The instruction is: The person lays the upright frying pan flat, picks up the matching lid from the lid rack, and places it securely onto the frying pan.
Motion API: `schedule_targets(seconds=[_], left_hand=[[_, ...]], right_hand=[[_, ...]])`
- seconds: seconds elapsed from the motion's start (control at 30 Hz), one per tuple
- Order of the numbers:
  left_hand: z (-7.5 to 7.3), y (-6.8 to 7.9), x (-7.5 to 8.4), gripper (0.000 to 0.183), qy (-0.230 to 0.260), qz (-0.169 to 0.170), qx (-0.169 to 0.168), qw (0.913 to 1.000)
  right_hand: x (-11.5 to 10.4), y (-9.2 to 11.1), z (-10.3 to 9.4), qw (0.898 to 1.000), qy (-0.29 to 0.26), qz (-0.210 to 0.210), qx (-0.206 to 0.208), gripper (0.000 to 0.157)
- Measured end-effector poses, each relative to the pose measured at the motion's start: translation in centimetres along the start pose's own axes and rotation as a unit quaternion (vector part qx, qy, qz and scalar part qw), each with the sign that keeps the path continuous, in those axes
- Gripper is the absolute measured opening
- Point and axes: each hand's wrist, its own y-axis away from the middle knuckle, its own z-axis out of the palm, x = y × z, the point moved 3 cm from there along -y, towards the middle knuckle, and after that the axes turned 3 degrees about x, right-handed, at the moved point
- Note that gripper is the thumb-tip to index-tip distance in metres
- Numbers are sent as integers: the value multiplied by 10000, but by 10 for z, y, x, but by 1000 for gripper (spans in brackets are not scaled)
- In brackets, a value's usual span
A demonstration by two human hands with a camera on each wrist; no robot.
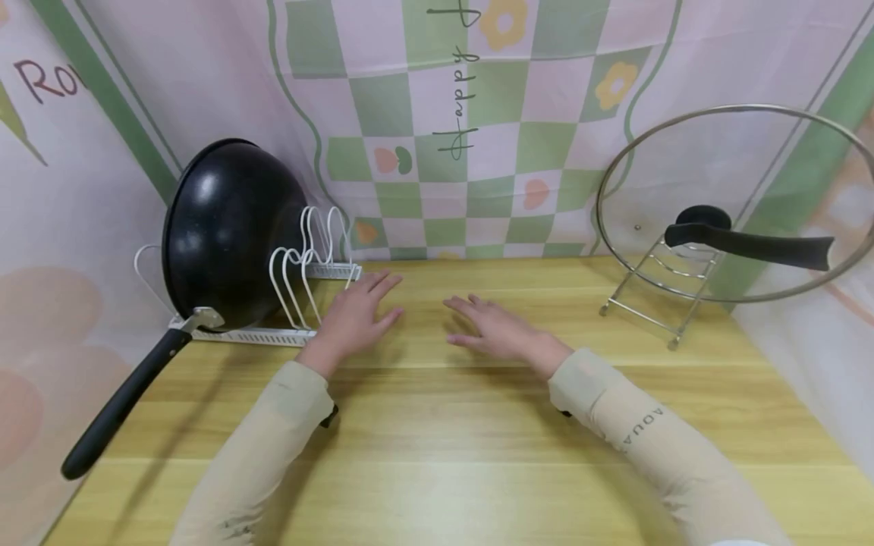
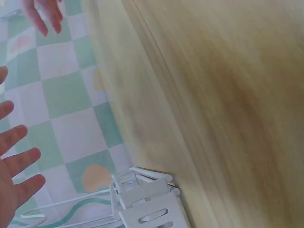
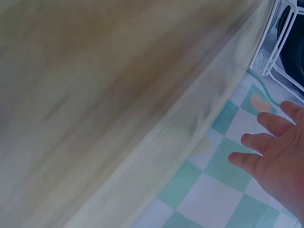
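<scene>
In the head view my left hand hovers with spread fingers beside the right end of a white wire rack; it holds nothing. Across from it is my right hand, its fingers extended and nothing in them. On the rack a black wok stands on its side, its long handle pointing toward the front left. A glass lid with a metal rim and black handle leans in a small metal stand at the right. The left wrist view shows the slotted end of the white rack close up.
A wooden table lies beneath everything. Behind it hangs a checkered green, white and pink cloth, and more printed cloth covers the left side. The wok handle sticks out past the rack toward the table's left edge.
</scene>
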Motion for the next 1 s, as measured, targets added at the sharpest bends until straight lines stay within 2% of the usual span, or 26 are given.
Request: schedule_targets(seconds=[0.4,0.7,1.0], left_hand=[[-15,3,2,54,149,207,761,9968],[-35,5,14,49,219,378,1575,9866],[-50,9,15,47,206,153,1990,9797]], right_hand=[[-6,-3,2,9995,-285,-110,30,74],[-11,-6,4,9986,-476,-188,-96,75],[-20,-9,4,9973,-674,-287,-102,74]])
